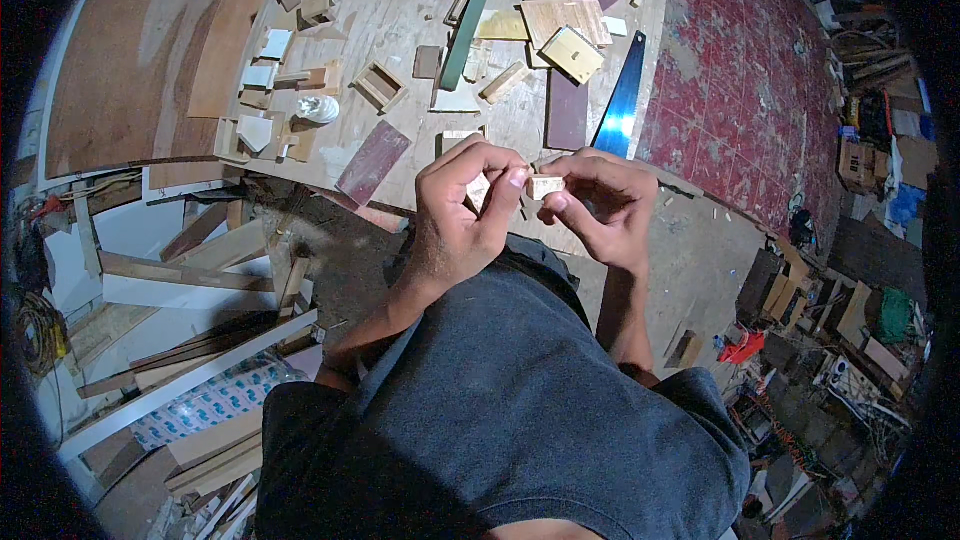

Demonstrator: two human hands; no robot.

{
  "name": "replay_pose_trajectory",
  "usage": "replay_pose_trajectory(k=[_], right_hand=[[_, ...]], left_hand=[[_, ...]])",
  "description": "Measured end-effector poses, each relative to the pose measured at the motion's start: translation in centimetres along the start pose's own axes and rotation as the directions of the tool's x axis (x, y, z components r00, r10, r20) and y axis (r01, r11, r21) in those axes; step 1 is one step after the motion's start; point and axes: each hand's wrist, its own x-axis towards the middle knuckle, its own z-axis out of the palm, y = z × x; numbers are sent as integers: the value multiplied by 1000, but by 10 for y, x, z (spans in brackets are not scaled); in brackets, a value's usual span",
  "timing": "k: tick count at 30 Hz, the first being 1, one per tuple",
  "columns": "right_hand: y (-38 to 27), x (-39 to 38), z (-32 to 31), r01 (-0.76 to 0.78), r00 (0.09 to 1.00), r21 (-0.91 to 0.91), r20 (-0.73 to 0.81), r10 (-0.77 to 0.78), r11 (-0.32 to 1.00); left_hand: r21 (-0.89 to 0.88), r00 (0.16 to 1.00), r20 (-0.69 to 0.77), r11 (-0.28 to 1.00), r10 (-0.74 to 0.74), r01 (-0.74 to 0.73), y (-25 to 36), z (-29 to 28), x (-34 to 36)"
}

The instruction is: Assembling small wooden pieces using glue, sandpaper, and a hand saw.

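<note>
Close in front of my body, over the near edge of the wooden worktable [390, 195], both hands are raised with their fingertips close together. My right hand [610, 205] pinches a small pale wooden block [545, 186] between thumb and fingers. My left hand [465, 200] is closed in a pinch just left of the block; whatever its fingertips hold, if anything, is too small to name. Beyond the hands lie a handsaw [622, 100] with a shiny blade, a dark red board [567, 110] and a yellowish wooden piece [571, 54].
On the table are a small open wooden box [380, 87], a white crumpled bundle [318, 109], a reddish board [374, 162], a long green strip [470, 25] and many offcuts. A worn red panel [740, 80] is at right. Timber scraps [190, 270] fill the lower left.
</note>
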Motion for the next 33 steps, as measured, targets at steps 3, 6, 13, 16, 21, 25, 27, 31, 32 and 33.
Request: replay_pose_trajectory(k=[3,6,13,16,21,25,27,31,32,33], right_hand=[[4,0,-5,69,997,-88,25,-67,994],[7,-3,-13,109,994,-88,42,-105,990],[0,-9,-16,30,999,365,24,-42,931],[-3,-9,-17,-36,999,417,3,38,908],[-6,-8,-18,-126,978,488,-83,189,864],[-6,-8,-14,-108,985,443,-70,155,890],[-7,-7,-11,-75,994,382,-49,102,921],[-10,-8,-2,-111,988,369,-58,142,923],[-9,-8,-1,-111,988,369,-59,143,923],[-5,-10,0,-107,991,343,-42,129,933]], left_hand=[[-183,994,42,977,-105,111,-15,0,-2],[-323,970,60,915,-236,242,-10,-5,3],[55,989,137,997,-60,53,-25,8,51],[91,979,86,977,187,-195,-36,26,76],[-130,952,303,992,43,-4,-3,-6,62],[-35,922,367,992,124,-120,22,-15,47],[-21,932,316,983,179,-181,19,-11,43],[18,947,255,978,196,-207,14,-11,38],[29,947,267,981,176,-190,14,-13,38],[28,947,269,981,175,-189,11,-13,37]])
